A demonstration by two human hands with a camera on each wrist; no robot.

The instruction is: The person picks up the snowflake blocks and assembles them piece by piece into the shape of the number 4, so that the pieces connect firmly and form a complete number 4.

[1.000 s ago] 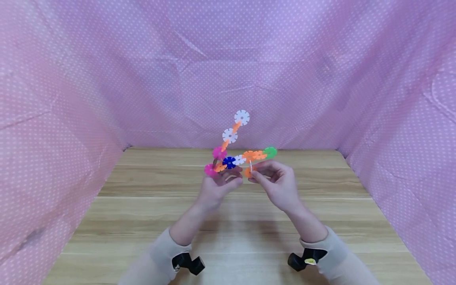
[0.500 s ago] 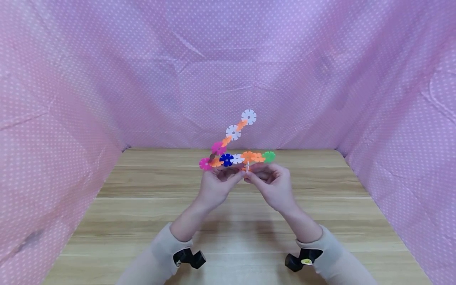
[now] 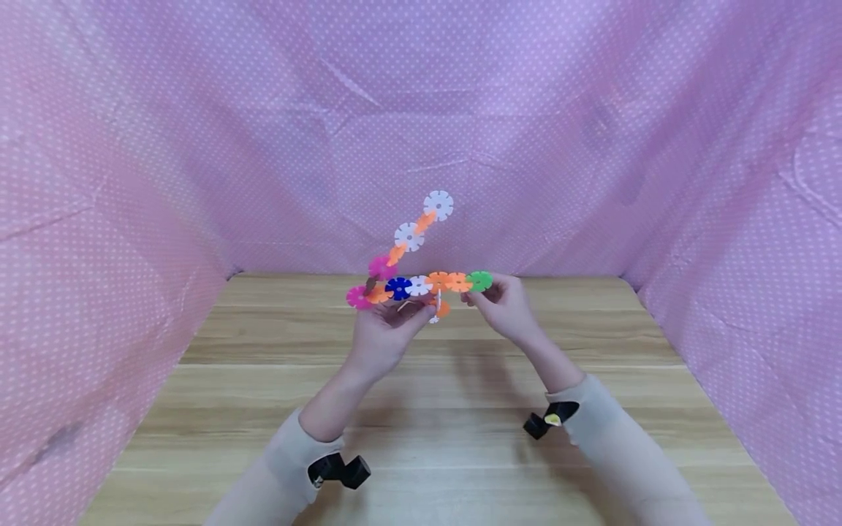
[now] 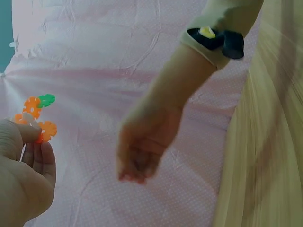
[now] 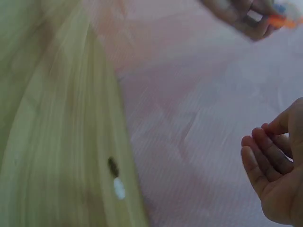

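Observation:
A chain of interlocking snowflake discs [image 3: 398, 288] is raised in front of me, bent into two arms. One arm climbs through pink and orange to a white disc [image 3: 438, 205]. The other runs past blue, white and orange to a green disc [image 3: 481, 281]. Beneath its middle hangs a short branch with an orange disc [image 4: 47, 131]. My left hand [image 3: 388, 340] pinches the chain at this branch between thumb and fingers. My right hand [image 3: 506, 310] overlaps the green end in the head view; both wrist views show it apart from the chain, fingers loosely curled around nothing.
In the right wrist view a brown piece [image 5: 113, 166] and a white piece [image 5: 119, 188] lie on the wooden table [image 3: 421, 438] near its edge. Pink dotted cloth [image 3: 421, 109] encloses the table at the back and sides.
The right hand has let go of the hanging branch and moved up and away to the right. The left hand has carried the chain slightly left.

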